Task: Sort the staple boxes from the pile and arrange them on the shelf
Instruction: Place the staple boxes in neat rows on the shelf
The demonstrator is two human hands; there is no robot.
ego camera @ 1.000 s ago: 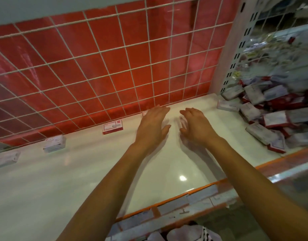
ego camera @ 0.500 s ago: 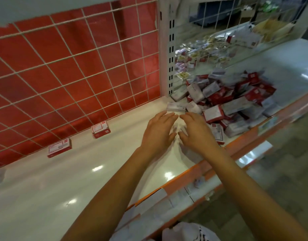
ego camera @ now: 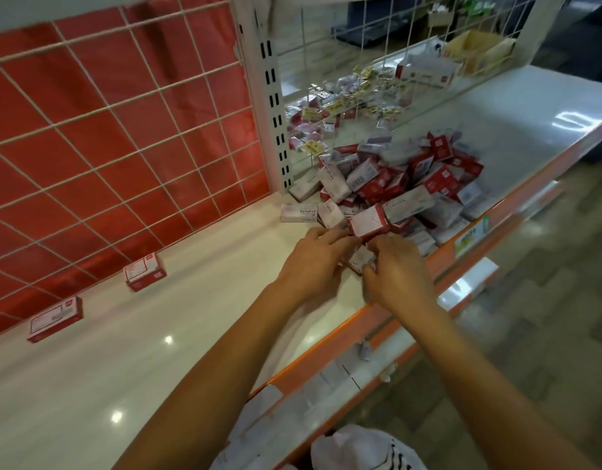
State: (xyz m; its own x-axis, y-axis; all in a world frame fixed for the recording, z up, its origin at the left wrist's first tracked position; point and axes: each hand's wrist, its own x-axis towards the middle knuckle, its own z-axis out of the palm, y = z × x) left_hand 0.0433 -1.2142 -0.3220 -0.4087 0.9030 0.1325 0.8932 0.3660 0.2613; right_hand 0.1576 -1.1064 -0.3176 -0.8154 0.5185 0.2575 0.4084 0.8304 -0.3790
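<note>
- Both hands meet at the near left edge of the pile (ego camera: 411, 178) of staple boxes. Our left hand (ego camera: 313, 262) stretches forward, its fingertips (ego camera: 343, 239) touching a red-and-white staple box (ego camera: 369, 221); we cannot tell whether it grips.
- Our right hand (ego camera: 399, 278) has its fingers curled round a pale staple box (ego camera: 360, 258) between the two hands. Fingers and blur hide most of this box, so we cannot read its long axis.
- The red-and-white staple box sits tilted at the pile's edge, white labelled face toward us, long axis roughly left to right.
- The pile lies on the right part of the shelf (ego camera: 177, 351), beside the white slotted upright (ego camera: 271, 96). Its boxes point every way, and the farther ones are smeared.
- A lone white box (ego camera: 299, 212) lies flat just left of the pile, long axis left to right.
- Two red boxes, the nearer red box (ego camera: 145, 272) and the farther red box (ego camera: 54, 318), lie well apart along the wire grid (ego camera: 123, 137), label faces up, long axes along the back.
- Beyond the grid at right we see small packets (ego camera: 343, 103), too small to name.
- The labels on the orange front rail (ego camera: 326, 349) are unreadable to us.
- A white cloth (ego camera: 360, 446) is cut off by the bottom edge.
</note>
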